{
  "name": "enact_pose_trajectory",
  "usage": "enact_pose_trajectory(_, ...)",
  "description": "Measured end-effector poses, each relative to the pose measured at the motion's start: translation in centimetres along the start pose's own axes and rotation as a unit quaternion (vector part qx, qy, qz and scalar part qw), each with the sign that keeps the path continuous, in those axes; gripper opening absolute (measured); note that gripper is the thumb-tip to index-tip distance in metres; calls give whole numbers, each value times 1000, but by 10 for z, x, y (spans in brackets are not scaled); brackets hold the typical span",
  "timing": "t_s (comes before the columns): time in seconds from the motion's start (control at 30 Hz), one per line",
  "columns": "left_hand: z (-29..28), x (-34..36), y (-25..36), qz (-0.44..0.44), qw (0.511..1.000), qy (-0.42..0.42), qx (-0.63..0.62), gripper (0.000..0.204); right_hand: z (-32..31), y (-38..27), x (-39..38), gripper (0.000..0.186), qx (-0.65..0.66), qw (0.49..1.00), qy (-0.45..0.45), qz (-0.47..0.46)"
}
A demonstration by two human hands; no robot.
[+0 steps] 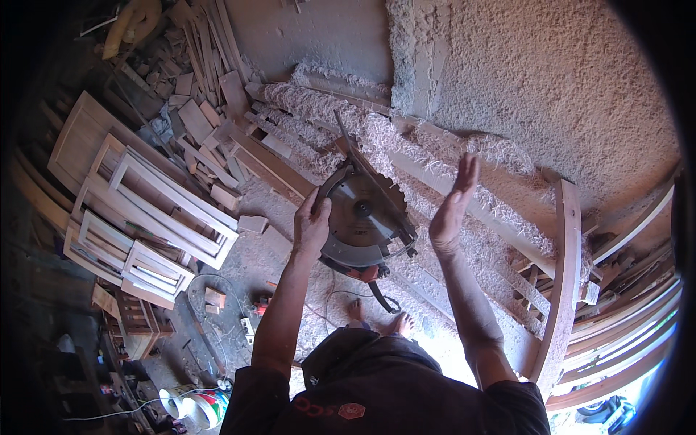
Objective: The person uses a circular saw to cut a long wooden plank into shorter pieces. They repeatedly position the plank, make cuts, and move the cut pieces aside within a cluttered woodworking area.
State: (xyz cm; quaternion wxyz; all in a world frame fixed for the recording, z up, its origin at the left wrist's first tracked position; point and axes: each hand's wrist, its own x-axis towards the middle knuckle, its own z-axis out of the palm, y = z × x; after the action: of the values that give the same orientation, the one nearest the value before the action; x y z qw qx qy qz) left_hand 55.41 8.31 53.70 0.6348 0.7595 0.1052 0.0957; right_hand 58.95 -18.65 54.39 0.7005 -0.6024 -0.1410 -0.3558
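Observation:
My left hand [312,221] grips the black handle of a circular saw [359,217], lifted in front of me. The saw's round toothed blade faces up toward the camera; a red-and-black motor housing shows below it, with a cord hanging toward my bare feet. My right hand [454,206] is open, fingers stretched out, held apart from the saw on its right side. Beyond the saw lie long planks [275,170] and boards thickly covered in pale wood shavings [373,138].
Pale wooden panels and frames [156,217] are stacked at left, below piled offcuts [192,119]. A long beam [560,283] and more timber [616,341] stand at right, beside a rough wall [529,65]. Cords and buckets [199,406] lie on the floor at lower left.

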Motion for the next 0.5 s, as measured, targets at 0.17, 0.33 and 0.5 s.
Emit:
enact_pose_trajectory(0.17, -1, 3, -6, -1, 1000, -1, 18, 48, 14, -2, -13, 91, -13, 998, 16, 66)
enact_pose_trajectory(0.33, 4, 2, -6, 17, 1000, 8, 14, 47, 21, -17, -22, 71, -65, 997, -44, 18)
enact_pose_trajectory(0.5, -1, 0, 2, 34, 996, 11, 78, 48, -27, -47, -7, 38, -281, 846, -368, -264)
